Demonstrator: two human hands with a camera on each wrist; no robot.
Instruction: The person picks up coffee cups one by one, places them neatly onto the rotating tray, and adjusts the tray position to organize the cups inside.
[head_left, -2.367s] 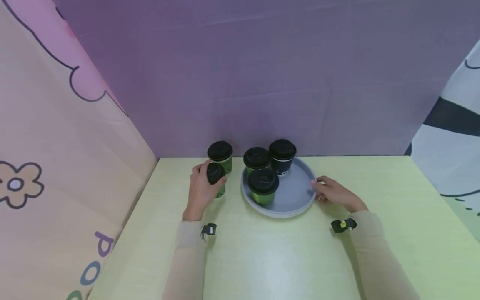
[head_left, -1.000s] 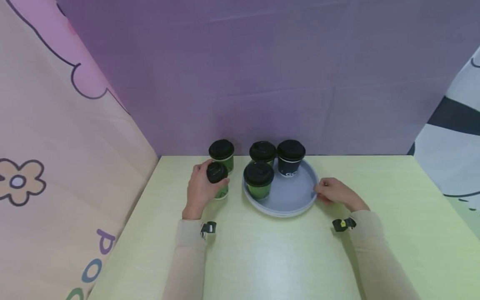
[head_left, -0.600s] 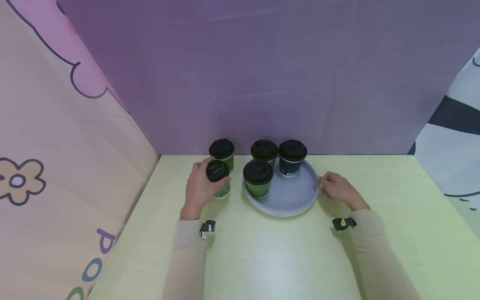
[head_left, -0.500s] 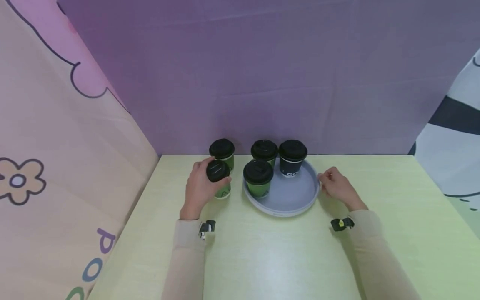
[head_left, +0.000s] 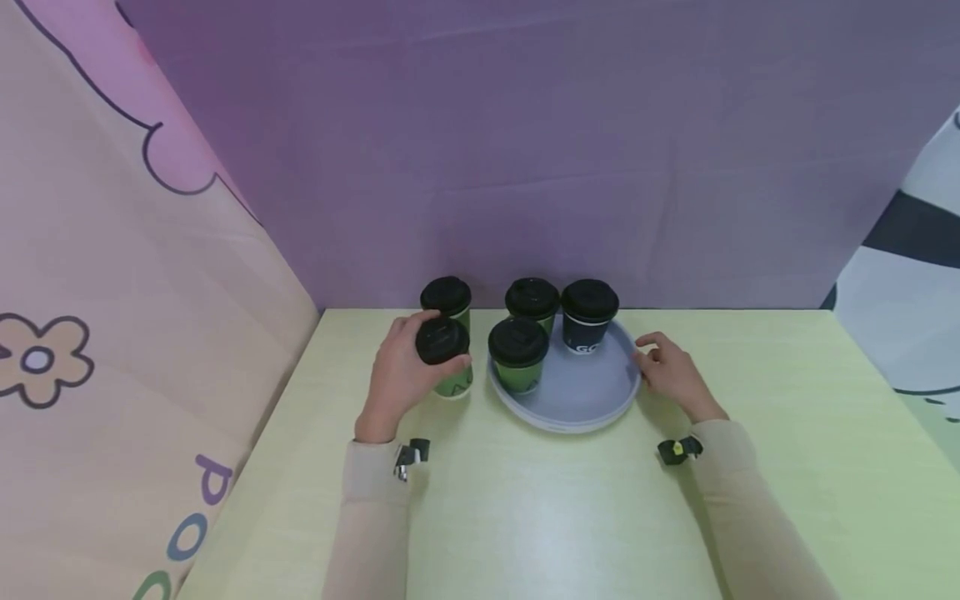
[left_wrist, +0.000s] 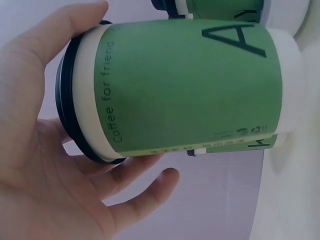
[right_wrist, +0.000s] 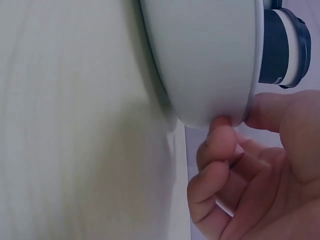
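My left hand (head_left: 401,375) grasps a green paper coffee cup (left_wrist: 190,85) near its black lid, thumb along one side and fingers round the other; my lower fingers spread loosely away from it. This cup is upright, just left of the round tray (head_left: 588,387), and in the left wrist view I read "Coffee for friend" on its sleeve, with a large letter A nearer the base. I cannot tell whether its base touches the pale table (head_left: 540,517).

My right hand (head_left: 675,379) pinches the tray's right edge: the thumb is on the rim, the index finger against the outer wall, and the other fingers are curled in below.

Three lidded cups stand upright on the tray. A front green cup (head_left: 519,358) is at the left, a rear green cup (head_left: 532,300) is behind it with its base hidden, and a navy cup (head_left: 587,325) with white lettering is at the back, just beside the rear one. Another green cup, the far-left cup (head_left: 447,298), stands on the table behind the one I hold, partly covered by it and by my fingers.

Beyond the table hangs a purple backdrop (head_left: 480,150). I wear beige sleeves (head_left: 375,517), with a dark device at each wrist.
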